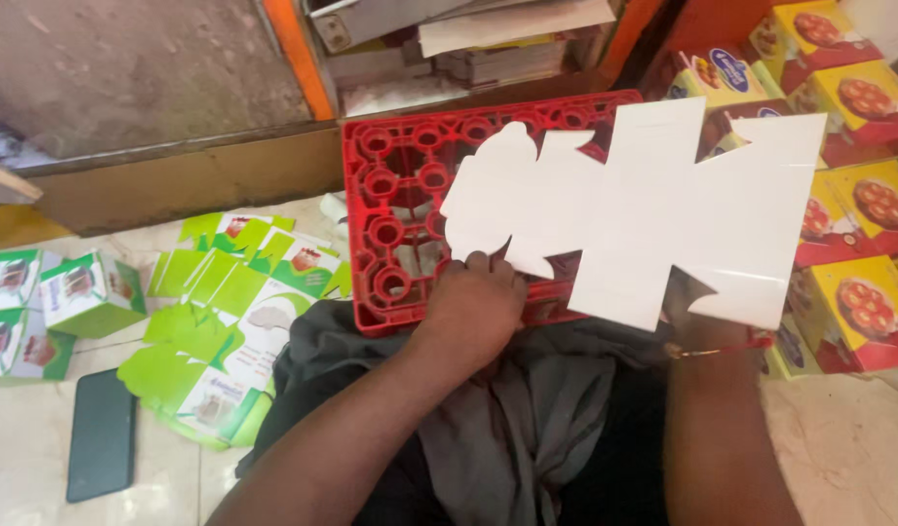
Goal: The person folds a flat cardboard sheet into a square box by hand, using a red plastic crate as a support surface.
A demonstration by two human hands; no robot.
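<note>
My left hand [473, 302] pinches the lower edge of a flat white die-cut carton blank [644, 209], held over the red plastic crate [395, 209] on my lap; my right hand [697, 317], mostly hidden beneath the blank, probably grips it.

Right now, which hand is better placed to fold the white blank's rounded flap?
Left, probably: the left hand already grips the blank just below that flap; the right hand is mostly hidden under the far side.

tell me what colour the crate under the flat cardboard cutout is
Red crate, best seen in the head view, under the white cutout.
</note>
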